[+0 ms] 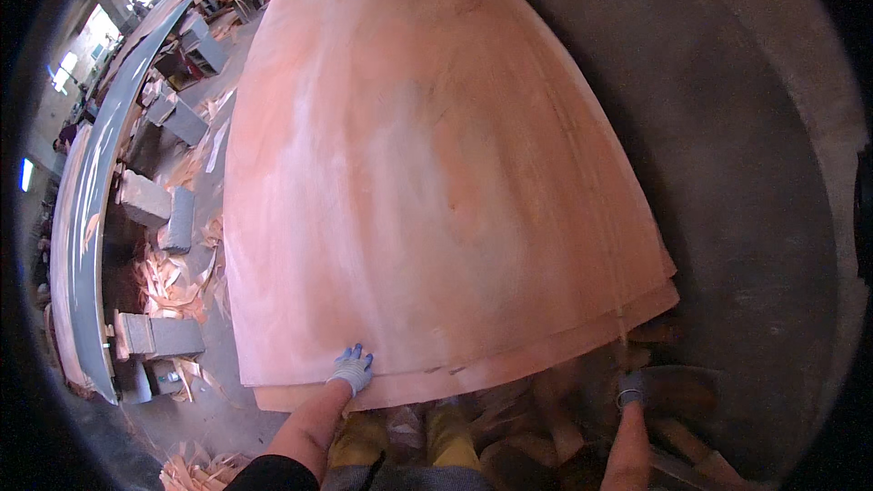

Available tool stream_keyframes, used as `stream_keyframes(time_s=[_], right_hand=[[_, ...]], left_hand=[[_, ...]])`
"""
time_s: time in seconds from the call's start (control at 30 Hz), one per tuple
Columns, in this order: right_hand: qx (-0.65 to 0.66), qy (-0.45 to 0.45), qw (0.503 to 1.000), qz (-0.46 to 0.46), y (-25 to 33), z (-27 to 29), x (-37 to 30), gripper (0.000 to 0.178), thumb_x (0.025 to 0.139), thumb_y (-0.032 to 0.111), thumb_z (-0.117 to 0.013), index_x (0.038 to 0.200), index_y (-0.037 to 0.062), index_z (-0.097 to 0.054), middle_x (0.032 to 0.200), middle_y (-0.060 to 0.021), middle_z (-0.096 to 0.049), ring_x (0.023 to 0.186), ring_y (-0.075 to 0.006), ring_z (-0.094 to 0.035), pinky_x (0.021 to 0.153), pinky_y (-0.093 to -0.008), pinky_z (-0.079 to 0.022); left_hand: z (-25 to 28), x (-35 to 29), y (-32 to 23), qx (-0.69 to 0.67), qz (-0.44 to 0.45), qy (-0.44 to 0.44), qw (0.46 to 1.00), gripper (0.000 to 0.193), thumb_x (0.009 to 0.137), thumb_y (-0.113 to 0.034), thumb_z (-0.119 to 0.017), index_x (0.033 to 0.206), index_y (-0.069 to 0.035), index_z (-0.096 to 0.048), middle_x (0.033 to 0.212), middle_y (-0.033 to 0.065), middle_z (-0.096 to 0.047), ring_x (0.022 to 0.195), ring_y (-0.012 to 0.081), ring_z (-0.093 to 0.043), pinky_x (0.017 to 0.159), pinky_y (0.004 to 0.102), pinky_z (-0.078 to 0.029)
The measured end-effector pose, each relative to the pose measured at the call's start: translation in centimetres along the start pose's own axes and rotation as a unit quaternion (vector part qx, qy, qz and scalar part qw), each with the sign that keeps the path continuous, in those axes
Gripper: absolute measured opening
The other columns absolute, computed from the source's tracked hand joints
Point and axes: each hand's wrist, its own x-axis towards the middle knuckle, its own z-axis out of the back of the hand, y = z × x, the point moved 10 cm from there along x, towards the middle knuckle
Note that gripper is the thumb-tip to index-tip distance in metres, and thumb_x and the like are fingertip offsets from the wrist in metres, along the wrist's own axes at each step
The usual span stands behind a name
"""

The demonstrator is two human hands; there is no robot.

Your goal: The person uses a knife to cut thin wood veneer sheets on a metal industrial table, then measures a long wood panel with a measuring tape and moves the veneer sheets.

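Observation:
A large stack of thin reddish wood veneer sheets (pixel 436 182) spreads out before me, its top sheet set a little back from the one beneath at the near edge. My left hand (pixel 353 370), in a pale glove with blue fingertips, lies flat on the top sheet near that edge, fingers spread. Beyond the near right corner, my right hand (pixel 629 388), gloved too, is closed around the lower end of a long thin stick (pixel 622 325). The stick reaches away over the right part of the sheet and looks blurred, so its far end is hard to make out.
On the left, grey blocks (pixel 177 337) stand on the floor among veneer scraps (pixel 168 282). A long, narrow grey-topped bench (pixel 89 245) runs beyond them. More scraps lie near my feet, and a dark wall-like surface (pixel 746 191) stretches along the right.

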Motion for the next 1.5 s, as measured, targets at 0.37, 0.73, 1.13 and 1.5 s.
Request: stream_keyframes(time_s=[0.37,0.73,1.13,1.5], right_hand=[[0.08,-0.056,0.991,0.092,2.6,-2.3,-15.9,0.04,0.08,0.029,-0.059,0.107,-0.0009,-0.06,0.102,-0.0217,-0.061,0.097,-0.0366,-0.057,0.081,-0.0434,-0.046],[0.282,0.004,0.958,0.051,18.6,5.6,-15.7,0.038,0.082,0.028,-0.058,0.107,-0.0005,-0.057,0.103,-0.0229,-0.06,0.097,-0.0372,-0.057,0.08,-0.0422,-0.045],[0.201,0.086,0.965,0.145,27.6,-7.6,-0.3,0.036,0.083,0.021,-0.053,0.108,-0.0043,-0.048,0.114,-0.0287,-0.051,0.106,-0.0434,-0.048,0.086,-0.0462,-0.041],[0.24,0.102,0.955,0.138,26.8,-6.9,0.4,0.044,0.084,0.022,-0.054,0.119,-0.0021,-0.044,0.117,-0.0298,-0.048,0.111,-0.0426,-0.046,0.089,-0.047,-0.039]], left_hand=[[2.7,-3.2,0.8,-0.12,-0.023,-0.067,0.99,0.04,0.083,-0.031,-0.046,0.119,-0.017,-0.054,0.126,0.0135,-0.046,0.116,0.0334,-0.044,0.097,0.0451,-0.036],[15.9,-1.8,-6.9,-0.115,-0.133,-0.268,0.947,0.046,0.08,-0.022,-0.052,0.124,-0.011,-0.047,0.129,0.0174,-0.044,0.116,0.0343,-0.043,0.097,0.0444,-0.034],[30.8,15.5,-17.7,-0.108,0.055,-0.328,0.937,0.06,0.08,-0.043,-0.053,0.126,-0.005,-0.048,0.134,0.0138,-0.042,0.126,0.0317,-0.034,0.104,0.0455,-0.02],[30.5,19.2,-20.8,-0.231,0.062,-0.284,0.929,0.043,0.073,-0.04,-0.066,0.104,-0.01,-0.062,0.1,0.0128,-0.062,0.099,0.0228,-0.058,0.09,0.0418,-0.038]])
